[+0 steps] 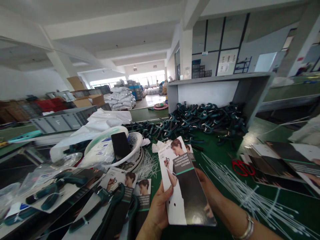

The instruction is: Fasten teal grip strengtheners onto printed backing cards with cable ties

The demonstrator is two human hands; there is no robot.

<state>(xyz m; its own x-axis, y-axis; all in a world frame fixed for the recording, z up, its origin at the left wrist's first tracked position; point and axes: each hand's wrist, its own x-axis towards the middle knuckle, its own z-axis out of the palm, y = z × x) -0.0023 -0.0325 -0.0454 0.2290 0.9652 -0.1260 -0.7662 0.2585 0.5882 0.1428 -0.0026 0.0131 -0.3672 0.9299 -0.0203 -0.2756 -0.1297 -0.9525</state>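
A printed packaging card [193, 191] for a grip strengthener is held upright and slightly tilted in front of me. My left hand [160, 206] is closed on its left edge, the thumb on the front. At the right edge is my right hand [208, 190], its fingers mostly hidden behind the card. The top of another card shows just behind the held one. To the left lie cards with dark green hand grips [110, 203] fastened on them. Loose white cable ties [246, 193] are spread to the right.
A large heap of grips [205, 116] spills from a grey tipped bin [258, 100]. Red-handled scissors [243, 167] lie beside stacked cards [287, 163] at the right. Left of centre, a phone [120, 146] rests on a white basin [136, 145] and plastic bags.
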